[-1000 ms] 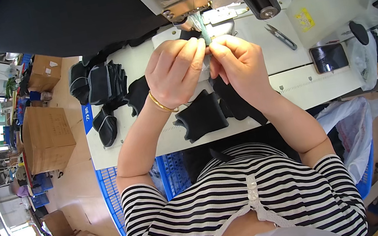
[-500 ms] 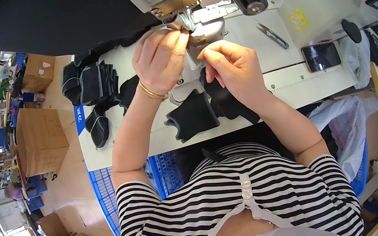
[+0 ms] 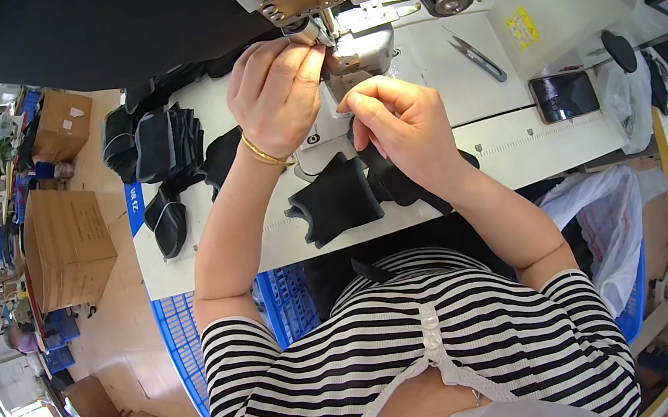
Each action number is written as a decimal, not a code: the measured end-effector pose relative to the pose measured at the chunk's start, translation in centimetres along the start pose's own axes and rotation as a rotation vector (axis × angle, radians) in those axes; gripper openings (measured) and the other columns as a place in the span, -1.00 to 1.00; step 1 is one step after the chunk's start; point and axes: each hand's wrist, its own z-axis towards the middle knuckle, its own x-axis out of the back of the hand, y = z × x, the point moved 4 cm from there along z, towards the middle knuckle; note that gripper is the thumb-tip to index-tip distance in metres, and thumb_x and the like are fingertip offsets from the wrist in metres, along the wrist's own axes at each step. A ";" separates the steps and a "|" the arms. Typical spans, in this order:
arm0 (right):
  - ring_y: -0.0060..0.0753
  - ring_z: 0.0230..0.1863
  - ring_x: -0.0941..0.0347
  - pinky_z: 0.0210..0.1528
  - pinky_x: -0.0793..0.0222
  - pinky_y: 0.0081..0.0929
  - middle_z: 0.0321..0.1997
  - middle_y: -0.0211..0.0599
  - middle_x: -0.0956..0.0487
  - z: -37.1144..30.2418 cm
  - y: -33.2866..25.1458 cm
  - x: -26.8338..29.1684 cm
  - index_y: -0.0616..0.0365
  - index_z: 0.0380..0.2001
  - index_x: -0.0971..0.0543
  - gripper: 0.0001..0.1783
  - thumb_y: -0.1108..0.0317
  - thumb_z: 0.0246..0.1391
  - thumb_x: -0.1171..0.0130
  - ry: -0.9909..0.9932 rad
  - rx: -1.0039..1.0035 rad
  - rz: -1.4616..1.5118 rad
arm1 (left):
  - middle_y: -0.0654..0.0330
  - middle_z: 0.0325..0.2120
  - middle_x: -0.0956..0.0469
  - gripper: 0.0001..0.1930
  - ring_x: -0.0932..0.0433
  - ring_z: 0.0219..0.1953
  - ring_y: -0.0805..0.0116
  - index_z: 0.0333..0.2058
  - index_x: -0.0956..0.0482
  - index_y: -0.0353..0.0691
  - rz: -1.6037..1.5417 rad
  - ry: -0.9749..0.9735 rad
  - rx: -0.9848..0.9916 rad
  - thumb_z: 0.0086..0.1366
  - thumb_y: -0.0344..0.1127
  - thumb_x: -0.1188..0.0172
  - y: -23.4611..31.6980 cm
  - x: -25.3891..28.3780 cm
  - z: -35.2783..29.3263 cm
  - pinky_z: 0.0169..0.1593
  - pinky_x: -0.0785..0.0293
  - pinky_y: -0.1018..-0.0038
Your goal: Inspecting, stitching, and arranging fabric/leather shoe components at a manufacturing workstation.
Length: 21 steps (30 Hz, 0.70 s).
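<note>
My left hand (image 3: pixel 276 94) reaches up beside the needle area of a sewing machine (image 3: pixel 306 3), thumb and forefinger pinched together at the metal parts there. Anything between those fingertips is too small or hidden to make out. Just below the machine's small metal bed (image 3: pixel 366 57), my right hand (image 3: pixel 403 122) is closed in a pinch; what it may hold does not show. A dark cloth piece (image 3: pixel 335 202) with a notched edge lies flat on the white table (image 3: pixel 270 250) below my hands. More dark cloth (image 3: pixel 401 188) lies under my right wrist.
Stacked dark cloth pieces (image 3: pixel 168 143) and a tied bundle (image 3: pixel 169 227) lie at the table's left. Thread snips (image 3: pixel 477 58) and a phone (image 3: pixel 564 96) are on the right. Blue crates (image 3: pixel 288 304) stand below the table; cardboard boxes (image 3: pixel 66 244) stand on the floor at left.
Both hands shift slightly left in the picture, as does the whole scene. My left hand stays at the needle area; the right keeps its pinch and comes a little closer to the left.
</note>
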 end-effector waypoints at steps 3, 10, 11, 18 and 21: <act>-0.81 -0.66 -0.29 -0.61 -0.15 -0.69 -0.68 -0.47 -0.52 -0.2 0.0 -0.2 0.24 -0.39 -0.61 -0.79 0.36 0.22 -0.05 -0.015 -0.003 -0.005 | 0.22 -0.42 -0.58 -0.74 -0.57 -0.32 0.29 -0.42 -0.66 -0.30 -0.003 0.017 -0.002 -0.22 -0.50 -0.29 -0.1 0.0 -0.1 -0.25 -0.56 0.36; -0.81 -0.63 -0.33 -0.58 -0.18 -0.71 -0.68 -0.47 -0.52 -0.7 0.5 0.4 0.24 -0.38 -0.60 -0.79 0.37 0.23 -0.05 -0.013 -0.011 -0.032 | 0.24 -0.44 -0.56 -0.75 -0.57 -0.33 0.30 -0.43 -0.66 -0.29 0.001 0.021 0.007 -0.23 -0.50 -0.31 -0.3 -0.1 0.0 -0.26 -0.56 0.37; -0.81 -0.62 -0.33 -0.57 -0.17 -0.71 -0.67 -0.47 -0.52 -0.8 0.8 0.6 0.24 -0.38 -0.60 -0.79 0.36 0.23 -0.06 -0.014 -0.025 -0.033 | 0.24 -0.44 -0.56 -0.75 -0.56 -0.34 0.30 -0.43 -0.66 -0.29 0.002 0.016 0.007 -0.23 -0.50 -0.31 -0.3 -0.1 0.0 -0.27 -0.56 0.38; -0.83 -0.61 -0.30 -0.57 -0.11 -0.71 -0.65 -0.47 -0.53 -1.8 2.5 2.3 0.25 -0.35 -0.60 -0.80 0.38 0.24 -0.06 0.032 -0.038 -0.069 | 0.25 -0.44 -0.55 -0.72 -0.56 -0.35 0.30 -0.41 -0.67 -0.26 0.001 0.034 0.002 -0.25 -0.48 -0.33 -0.3 0.1 0.0 -0.29 -0.56 0.41; -0.79 -0.65 -0.25 -0.60 -0.12 -0.76 -0.61 -0.44 -0.52 -2.2 3.3 3.1 0.25 -0.30 -0.62 -0.79 0.38 0.28 -0.04 0.045 -0.057 -0.088 | 0.25 -0.43 -0.55 -0.73 -0.56 -0.36 0.31 -0.40 -0.65 -0.26 0.000 0.066 -0.004 -0.22 -0.50 -0.33 0.0 0.0 -0.2 -0.29 -0.55 0.41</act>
